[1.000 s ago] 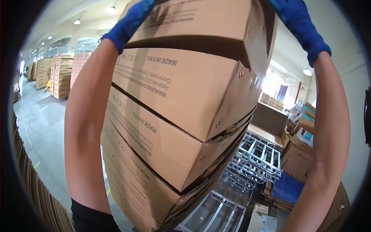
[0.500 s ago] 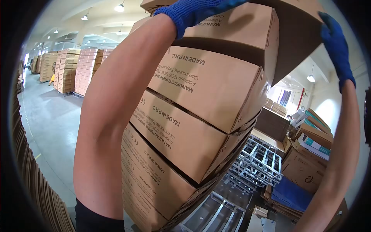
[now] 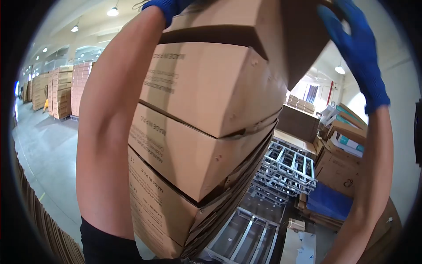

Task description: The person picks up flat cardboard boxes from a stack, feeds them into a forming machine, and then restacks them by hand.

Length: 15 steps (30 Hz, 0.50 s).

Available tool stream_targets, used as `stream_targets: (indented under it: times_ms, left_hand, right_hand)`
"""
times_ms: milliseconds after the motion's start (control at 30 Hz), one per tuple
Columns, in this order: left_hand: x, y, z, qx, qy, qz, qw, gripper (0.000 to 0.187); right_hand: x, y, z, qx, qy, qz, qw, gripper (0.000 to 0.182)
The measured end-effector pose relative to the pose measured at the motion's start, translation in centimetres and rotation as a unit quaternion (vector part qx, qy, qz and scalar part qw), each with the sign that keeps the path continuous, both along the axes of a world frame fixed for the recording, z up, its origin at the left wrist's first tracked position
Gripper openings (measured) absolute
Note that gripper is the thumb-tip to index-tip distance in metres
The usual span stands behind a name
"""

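Observation:
My left hand (image 3: 169, 9), in a blue knitted glove, reaches to the top edge of the view, beside the upper box of a tall stack. Its fingers are cut off there. My right hand (image 3: 358, 50), gloved likewise, grips the edge of a brown cardboard box (image 3: 303, 37) whose shaded underside faces me; some fingertips leave the frame. Below are stacked printed cartons, among them an upper carton (image 3: 193, 83) and a lower carton (image 3: 176, 147). Dark gaps show between them, and their right ends look dented.
Metal frames (image 3: 288, 167) are piled to the right of the stack. Beyond them are opened cartons (image 3: 338, 169) and a blue sheet (image 3: 327, 200). Flat cardboard (image 3: 39, 215) is stacked at lower left. Pallets of boxes (image 3: 59, 92) line the floor behind.
The view has shifted, and the stack appears further left. My right hand and the top box have moved left in view. My left hand has slid up and left, its fingers leaving the frame.

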<state>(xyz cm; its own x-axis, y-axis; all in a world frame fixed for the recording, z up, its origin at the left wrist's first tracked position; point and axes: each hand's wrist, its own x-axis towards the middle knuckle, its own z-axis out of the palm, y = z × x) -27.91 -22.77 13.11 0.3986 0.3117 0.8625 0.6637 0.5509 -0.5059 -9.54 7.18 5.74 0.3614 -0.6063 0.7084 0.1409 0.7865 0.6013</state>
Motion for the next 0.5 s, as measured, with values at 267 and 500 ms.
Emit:
stream_targets:
  times_ms: [267,500]
  left_hand:
    - [1.4,1.3,-2.7,0.051,-0.014,0.071,0.996,0.047]
    - [7.3,4.4,-4.8,0.095,-0.062,-0.076,0.991,0.061]
  right_hand:
    - [-8.5,2.4,3.9,0.01,-0.419,0.291,0.86,0.045]
    - [-17.7,15.6,-4.4,-0.225,-0.342,0.247,0.878,0.051]
